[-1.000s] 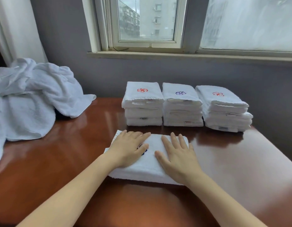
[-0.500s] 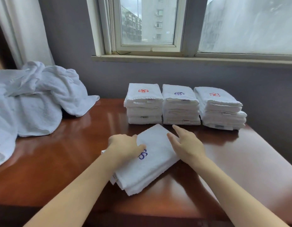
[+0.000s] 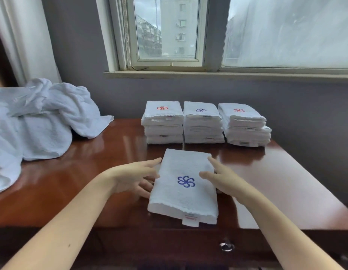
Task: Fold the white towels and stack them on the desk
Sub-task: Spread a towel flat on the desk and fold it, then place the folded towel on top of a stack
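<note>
A folded white towel [image 3: 181, 197] with a blue flower emblem lies on the brown desk [image 3: 276, 182], its short end with a label at the front edge. My left hand [image 3: 134, 176] touches its left side with straight fingers, the lower ones slipped under the edge. My right hand [image 3: 223, 178] holds its right side, thumb on top and fingers tucked at the edge. Behind it stand three stacks of folded towels: left [image 3: 163, 123] with a red emblem, middle [image 3: 203, 123] with a blue one, right [image 3: 245, 125] with a red one.
A heap of unfolded white towels [image 3: 38, 121] covers the desk's left end. The grey wall and the window sill [image 3: 208, 75] rise right behind the stacks. A curtain [image 3: 28, 39] hangs at the far left. A drawer knob [image 3: 226, 247] sits below the desk's front edge.
The towel has turned from lying sideways to lengthwise, emblem now uncovered. Both hands have come off its top and moved to its left and right sides.
</note>
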### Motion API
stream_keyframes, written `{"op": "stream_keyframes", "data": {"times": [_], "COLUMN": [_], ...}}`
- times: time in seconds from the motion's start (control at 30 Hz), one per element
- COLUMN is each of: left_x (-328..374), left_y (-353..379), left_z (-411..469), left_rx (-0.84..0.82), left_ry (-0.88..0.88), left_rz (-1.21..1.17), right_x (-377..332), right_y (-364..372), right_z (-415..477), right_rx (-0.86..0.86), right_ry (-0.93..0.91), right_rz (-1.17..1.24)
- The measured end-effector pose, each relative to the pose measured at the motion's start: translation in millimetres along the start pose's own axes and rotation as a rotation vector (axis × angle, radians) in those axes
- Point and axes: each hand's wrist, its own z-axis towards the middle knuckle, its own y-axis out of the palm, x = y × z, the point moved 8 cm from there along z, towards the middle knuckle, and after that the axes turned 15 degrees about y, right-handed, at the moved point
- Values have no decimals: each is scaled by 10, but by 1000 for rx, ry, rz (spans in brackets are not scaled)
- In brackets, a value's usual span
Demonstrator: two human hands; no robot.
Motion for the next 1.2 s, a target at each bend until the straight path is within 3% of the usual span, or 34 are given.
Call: {"op": "stream_keyframes", "data": {"times": [0.1, 0.27, 0.6, 1.0, 1.2], "left_x": [-22, -91, 94, 857, 1205], "left_y": [145, 276, 311, -225, -635], "left_z": [-65, -91, -163, -355, -268], "left_rx": [-100, -74, -4, 215, 227], "left_ry": [46, 48, 162, 504, 574], "left_rz": [-184, -278, -136, 169, 312], "right_x": [86, 209, 168, -661, -1231], "right_y": [-29, -11, -12, -284, -358], "right_z": [-75, -130, -368, -270, -53], "right_rx": [-139, -282, -518, -420, -394], "right_ry": [65, 103, -44, -385, -526], "right_rz": [255, 442, 414, 358, 341]}}
